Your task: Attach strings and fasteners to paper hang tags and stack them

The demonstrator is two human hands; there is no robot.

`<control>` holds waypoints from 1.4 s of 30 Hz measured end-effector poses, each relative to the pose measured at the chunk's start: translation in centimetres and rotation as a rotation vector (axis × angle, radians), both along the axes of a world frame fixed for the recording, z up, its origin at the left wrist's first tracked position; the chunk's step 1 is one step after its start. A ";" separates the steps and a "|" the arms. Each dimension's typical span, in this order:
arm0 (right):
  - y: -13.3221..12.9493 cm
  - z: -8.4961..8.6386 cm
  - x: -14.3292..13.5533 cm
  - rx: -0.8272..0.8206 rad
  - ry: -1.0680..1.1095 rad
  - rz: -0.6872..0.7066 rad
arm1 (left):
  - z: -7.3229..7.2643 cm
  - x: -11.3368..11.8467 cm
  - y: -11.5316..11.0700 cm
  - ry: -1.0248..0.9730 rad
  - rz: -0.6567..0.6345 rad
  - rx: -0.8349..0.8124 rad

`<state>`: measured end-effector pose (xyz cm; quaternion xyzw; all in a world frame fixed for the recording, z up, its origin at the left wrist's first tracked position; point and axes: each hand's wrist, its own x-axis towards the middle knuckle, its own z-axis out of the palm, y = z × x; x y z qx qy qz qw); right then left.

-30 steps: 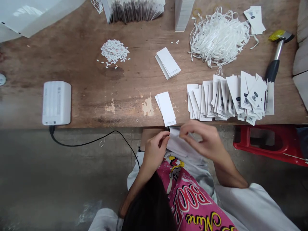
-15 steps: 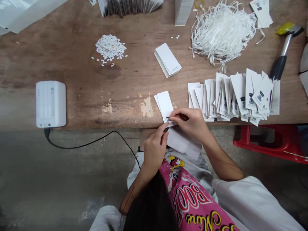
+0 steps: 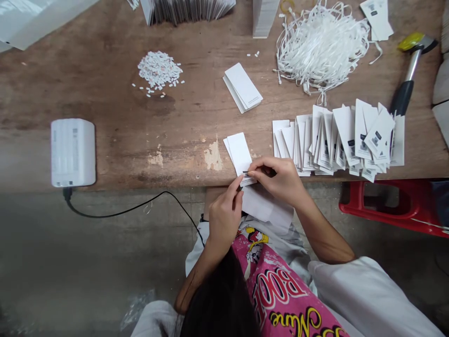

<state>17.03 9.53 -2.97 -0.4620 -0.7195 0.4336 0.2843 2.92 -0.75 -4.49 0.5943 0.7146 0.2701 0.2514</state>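
A white card (image 3: 241, 147) lies at the table's front edge, partly over another white card, with small print at its near end. My right hand (image 3: 278, 180) pinches a small, thin dark strip (image 3: 245, 172) between thumb and forefinger, against the card's near end. My left hand (image 3: 225, 213) is on the left, its forefinger stretched to the card beside the strip and its thumb apart, lower down. Under the hands, a pale sheet (image 3: 264, 206) hangs below the table edge, over the lap.
Right of the hands lies a row of overlapping white tags (image 3: 326, 140). Beyond are a pile of white strings (image 3: 322, 47), a small card stack (image 3: 242, 86), a heap of tiny white pieces (image 3: 159, 68) and a hammer (image 3: 409, 75). A white box (image 3: 73, 152) with a black cable stands left.
My left forefinger has shifted up slightly, closer to the dark strip. My right hand keeps its pinch on the card. The whole view has moved a little.
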 end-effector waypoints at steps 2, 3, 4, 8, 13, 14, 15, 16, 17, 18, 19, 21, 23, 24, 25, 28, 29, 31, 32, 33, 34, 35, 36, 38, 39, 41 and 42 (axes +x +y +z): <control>0.0 0.0 0.1 0.007 -0.007 0.010 | 0.1 0.0 0.0 -0.006 0.005 -0.024; 0.0 0.1 0.1 0.008 -0.014 0.022 | 0.2 0.1 0.0 -0.011 0.011 -0.040; 0.0 0.1 0.1 0.009 -0.023 0.036 | 0.2 0.1 0.1 -0.018 0.019 -0.058; -0.1 -0.1 -0.1 0.037 -0.058 0.056 | 0.2 0.2 0.1 -0.015 0.032 -0.077; -0.2 -0.4 -0.2 0.087 -0.049 0.063 | 0.1 0.1 0.0 -0.030 -0.041 -0.049; -0.2 -0.4 -0.2 0.087 -0.050 0.064 | 0.1 0.1 0.0 -0.028 -0.050 -0.052; -0.2 -0.3 -0.2 0.085 -0.054 0.065 | 0.1 0.0 0.0 -0.024 -0.055 -0.053; -0.2 -0.2 -0.2 0.084 -0.063 0.070 | 0.0 0.0 0.1 -0.019 -0.058 -0.054; -0.1 -0.1 -0.1 0.089 -0.075 0.080 | 0.0 0.0 0.1 -0.015 -0.056 -0.056; -0.1 0.1 -0.1 0.101 -0.094 0.095 | 0.0 0.0 0.1 -0.013 -0.053 -0.059; -0.1 0.2 -0.1 0.121 -0.119 0.112 | 0.0 -0.1 0.1 -0.016 -0.050 -0.064; 0.0 0.7 0.0 0.168 -0.182 0.156 | 0.1 -0.1 0.2 -0.027 -0.046 -0.076; -0.1 1.0 0.1 0.220 -0.259 0.185 | 0.2 0.0 0.3 -0.043 -0.046 -0.092; -0.1 1.2 0.2 0.251 -0.301 0.182 | 0.3 0.0 0.4 -0.053 -0.044 -0.100; -0.1 1.2 0.3 0.281 -0.337 0.168 | 0.4 0.0 0.5 -0.065 -0.042 -0.105; -0.2 1.1 0.5 0.335 -0.388 0.090 | 0.7 0.2 0.6 -0.104 -0.038 -0.111; -0.2 1.0 0.6 0.341 -0.391 0.061 | 0.7 0.2 0.6 -0.114 -0.037 -0.115; -0.3 0.9 0.7 0.363 -0.401 -0.008 | 0.8 0.3 0.7 -0.126 -0.035 -0.129; -0.3 0.9 0.8 0.384 -0.407 -0.043 | 0.8 0.3 0.7 -0.129 -0.030 -0.135; -0.5 0.9 0.9 0.407 -0.409 -0.064 | 0.8 0.3 0.8 -0.133 -0.026 -0.140; -0.6 1.0 1.0 0.431 -0.403 -0.058 | 0.8 0.3 0.8 -0.137 -0.022 -0.144; -0.8 1.0 1.1 0.455 -0.397 -0.022 | 0.8 0.3 0.9 -0.142 -0.020 -0.147; -1.0 1.1 1.2 0.478 -0.397 0.042 | 0.8 0.3 0.9 -0.148 -0.018 -0.150; -1.4 1.0 1.3 0.516 -0.426 0.198 | 0.9 0.3 0.9 -0.163 -0.004 -0.160; -1.6 0.9 1.4 0.531 -0.453 0.261 | 1.0 0.3 0.8 -0.179 0.014 -0.168; -2.0 0.5 1.5 0.557 -0.502 0.318 | 1.1 0.3 0.4 -0.249 0.066 -0.177; -2.1 0.3 1.6 0.572 -0.513 0.318 | 1.2 0.3 0.0 -0.302 0.089 -0.178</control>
